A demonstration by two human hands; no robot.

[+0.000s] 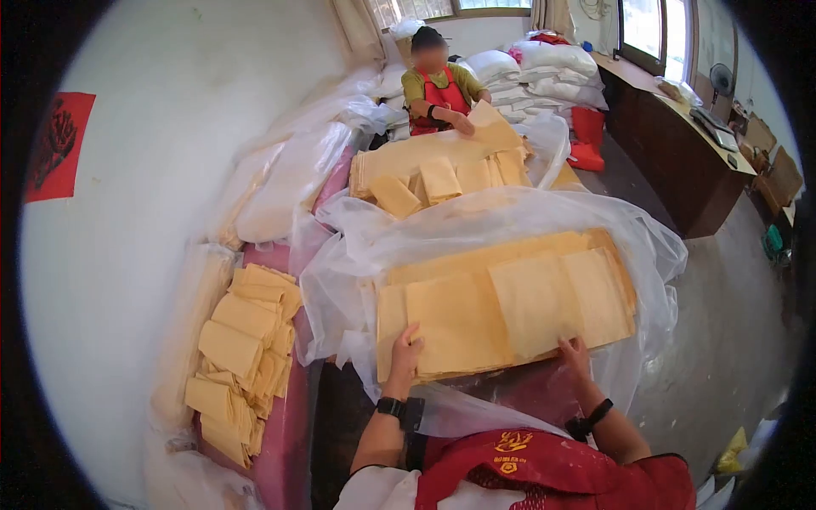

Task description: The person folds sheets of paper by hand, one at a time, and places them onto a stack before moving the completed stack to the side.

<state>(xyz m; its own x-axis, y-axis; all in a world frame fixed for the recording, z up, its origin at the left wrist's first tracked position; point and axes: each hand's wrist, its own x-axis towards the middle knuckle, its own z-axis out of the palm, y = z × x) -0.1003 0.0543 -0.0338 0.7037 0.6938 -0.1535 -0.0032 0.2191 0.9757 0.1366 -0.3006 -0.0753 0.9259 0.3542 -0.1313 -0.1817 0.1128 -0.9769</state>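
A wide stack of thin, yellowish sheets (544, 246), which look like bean curd sheets, lies in front of me on clear plastic film. On top are a left sheet panel (455, 319) and a paler, partly overlapping sheet panel (535, 302) to its right. My left hand (405, 355) is closed on the sheet at the stack's front left, with the thumb on top. At the front edge, right of the middle, my right hand (576, 355) pinches the paler sheet. Its fingertips are partly hidden under the edge.
Folded yellow sheets (234, 340) are piled on a pink surface (285, 425) at left. Across from me, a co-worker (438, 85) in a red apron handles another sheet stack (399, 161). White sacks (557, 64) stand behind; a dark wooden counter (671, 144) is at right.
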